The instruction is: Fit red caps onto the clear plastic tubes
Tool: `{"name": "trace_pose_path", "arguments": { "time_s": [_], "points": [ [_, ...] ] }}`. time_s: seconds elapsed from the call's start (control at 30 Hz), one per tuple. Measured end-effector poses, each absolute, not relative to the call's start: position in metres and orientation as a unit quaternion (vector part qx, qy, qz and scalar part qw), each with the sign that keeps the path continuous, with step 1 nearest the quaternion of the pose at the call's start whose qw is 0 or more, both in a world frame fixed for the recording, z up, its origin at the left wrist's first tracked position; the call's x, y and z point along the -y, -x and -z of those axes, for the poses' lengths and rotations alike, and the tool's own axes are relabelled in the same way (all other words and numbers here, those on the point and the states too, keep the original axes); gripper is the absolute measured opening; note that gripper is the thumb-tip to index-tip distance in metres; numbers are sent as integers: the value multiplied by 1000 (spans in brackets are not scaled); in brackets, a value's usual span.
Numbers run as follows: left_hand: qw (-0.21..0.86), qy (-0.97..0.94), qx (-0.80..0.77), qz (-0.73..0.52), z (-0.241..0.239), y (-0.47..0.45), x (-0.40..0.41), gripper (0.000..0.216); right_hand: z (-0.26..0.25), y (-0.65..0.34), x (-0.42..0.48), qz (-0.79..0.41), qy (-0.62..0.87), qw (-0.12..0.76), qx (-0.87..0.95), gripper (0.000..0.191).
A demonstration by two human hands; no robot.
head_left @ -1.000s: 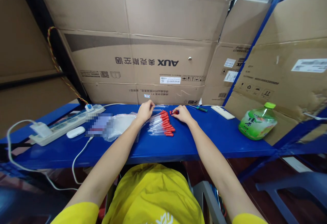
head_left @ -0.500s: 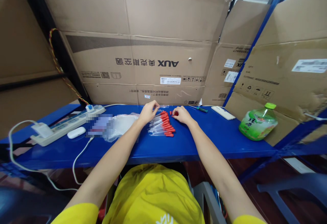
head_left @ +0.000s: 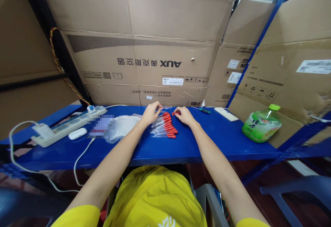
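My left hand (head_left: 152,113) is closed in a pinch at the near end of a thin clear dropper tube (head_left: 167,107), which points right. More clear tubes seem to lie just behind it, too fine to separate. Opposite, my right hand (head_left: 184,115) has thumb and forefinger closed on a small red rubber bulb (head_left: 176,113), partly hidden by the fingers. Between and nearer than both hands lies a row of droppers (head_left: 160,129), several clear tubes with red bulbs on their right ends, stacked side by side.
Left of the droppers are clear plastic bags (head_left: 122,127), a white case (head_left: 77,134) and a power strip (head_left: 69,125) with cables. To the right lie a green-handled screwdriver (head_left: 204,110), a white phone (head_left: 226,114) and a green bottle (head_left: 261,125). Cardboard (head_left: 144,47) walls the desk's back.
My right fingers have shifted slightly left and up, with the red bulb showing a little more. My left hand stays almost where it was.
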State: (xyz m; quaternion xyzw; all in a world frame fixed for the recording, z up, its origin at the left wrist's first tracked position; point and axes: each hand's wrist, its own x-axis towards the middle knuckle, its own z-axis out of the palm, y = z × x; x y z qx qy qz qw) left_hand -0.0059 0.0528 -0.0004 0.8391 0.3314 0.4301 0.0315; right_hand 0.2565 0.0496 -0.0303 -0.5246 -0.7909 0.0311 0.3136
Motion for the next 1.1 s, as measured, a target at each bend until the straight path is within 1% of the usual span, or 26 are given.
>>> {"name": "trace_pose_path", "arguments": {
  "time_s": [0.07, 0.13, 0.2, 0.37, 0.47, 0.53, 0.6, 0.7, 0.77, 0.93, 1.1],
  "points": [
    [31, -840, -336, -424, 0, 6, -52, 12, 28, -254, -49, -45, 510, 362, 779, 11],
    [31, -841, -340, -420, -1, 5, -51, 13, 27, -252, -49, -54, 501, 389, 771, 12],
    [33, -841, -342, -418, -1, 5, -51, 13, 28, -252, -49, -59, 503, 389, 770, 14],
    [31, -844, -340, -413, -1, 4, -50, 12, 33, -253, -49, -96, 519, 346, 776, 14],
    [29, -845, -339, -411, -1, 4, -50, 12, 32, -252, -47, -123, 521, 353, 767, 11],
    [30, -845, -340, -412, -2, 4, -49, 12, 29, -250, -46, -133, 515, 380, 756, 9],
    [31, -845, -338, -413, -3, 4, -48, 13, 25, -248, -44, -144, 493, 426, 745, 8],
    [34, -845, -337, -414, -3, 4, -48, 13, 18, -243, -41, -168, 442, 495, 729, 20],
    [38, -846, -337, -412, -2, 4, -49, 13, 14, -240, -38, -184, 420, 513, 726, 28],
    [50, -858, -332, -390, 1, 4, -51, 14, 9, -235, -32, -180, 411, 509, 735, 26],
    [39, -899, -297, -320, 0, 2, -46, 28, 6, -230, -27, -182, 409, 505, 738, 27]
  ]
}}
